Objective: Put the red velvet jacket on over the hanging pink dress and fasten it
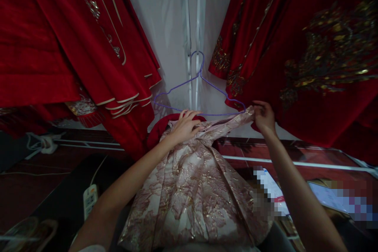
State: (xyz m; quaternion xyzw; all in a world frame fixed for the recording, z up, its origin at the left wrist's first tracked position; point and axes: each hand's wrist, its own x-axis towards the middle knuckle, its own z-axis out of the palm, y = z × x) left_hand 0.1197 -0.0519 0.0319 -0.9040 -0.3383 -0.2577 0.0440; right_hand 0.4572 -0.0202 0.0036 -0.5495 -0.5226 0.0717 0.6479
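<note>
A pale pink and gold brocade skirt (195,189) spreads out below me, its pleats falling toward the bottom of the view. Its waistband is stretched up and to the right. The end of that band is pinched in my right hand (265,118), near the right corner of a purple wire hanger (217,85). My left hand (186,126) lies over the waist of the skirt, fingers spread and slightly bent, just under the hanger's bottom bar. The hanger's hook meets a white upright pole. Red cloth (161,128) shows behind the waist.
Red embroidered garments (59,47) hang at the left, and more with gold beadwork (333,51) at the right. White metal poles (198,15) stand against the wall. A power strip (90,200) lies at lower left. A white rail (295,163) runs low at right, near blurred-out items.
</note>
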